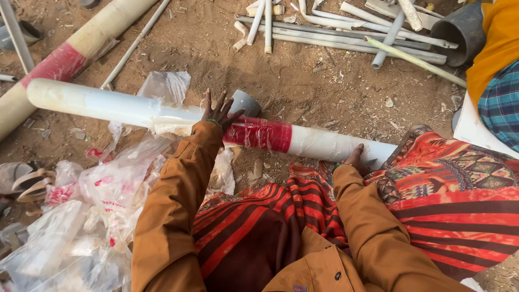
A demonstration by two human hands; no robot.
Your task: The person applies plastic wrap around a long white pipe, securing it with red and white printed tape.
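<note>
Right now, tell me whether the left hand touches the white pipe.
Touching: the head view shows the left hand spread flat on the white pipe beside its red band.

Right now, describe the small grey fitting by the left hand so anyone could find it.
A long white pipe lies across the dirt. At its red-wrapped band, behind the left hand, sits a grey pipe socket: short, stubby, dark grey, unlike the long pale pipes.
</note>
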